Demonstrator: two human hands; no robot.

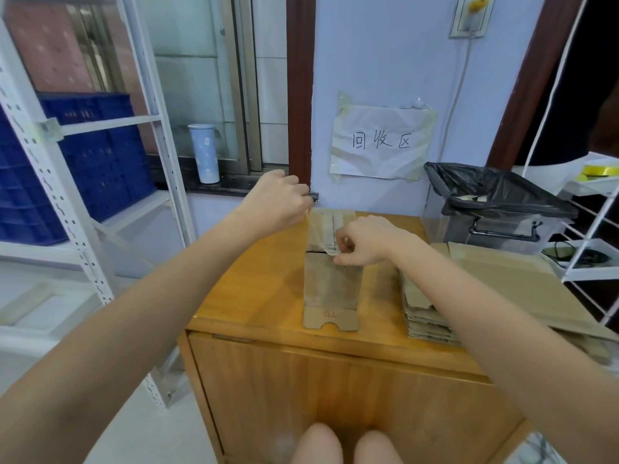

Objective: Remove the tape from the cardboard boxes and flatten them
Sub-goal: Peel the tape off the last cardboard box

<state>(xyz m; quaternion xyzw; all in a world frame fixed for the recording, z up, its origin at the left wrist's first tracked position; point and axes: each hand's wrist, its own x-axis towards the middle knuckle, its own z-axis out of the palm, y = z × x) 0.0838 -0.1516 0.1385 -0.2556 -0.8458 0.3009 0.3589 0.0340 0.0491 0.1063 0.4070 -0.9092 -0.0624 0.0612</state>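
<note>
Cardboard box [331,283] stands mid-desk [268,283], toward the back edge | left hand [279,202] curled around a small dark tool, possibly a cutter, at the box's far top | right hand [365,242] pinches clear tape [320,232] peeling off the top | flattened cardboard stack [425,313] at the right edge.

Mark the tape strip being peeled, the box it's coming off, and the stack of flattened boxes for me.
tape strip [317,234]: head view, on the clear lifted stretch between the hands.
cardboard box [331,286]: head view, on its near face.
stack of flattened boxes [423,314]: head view, on the layered left edge.
</note>
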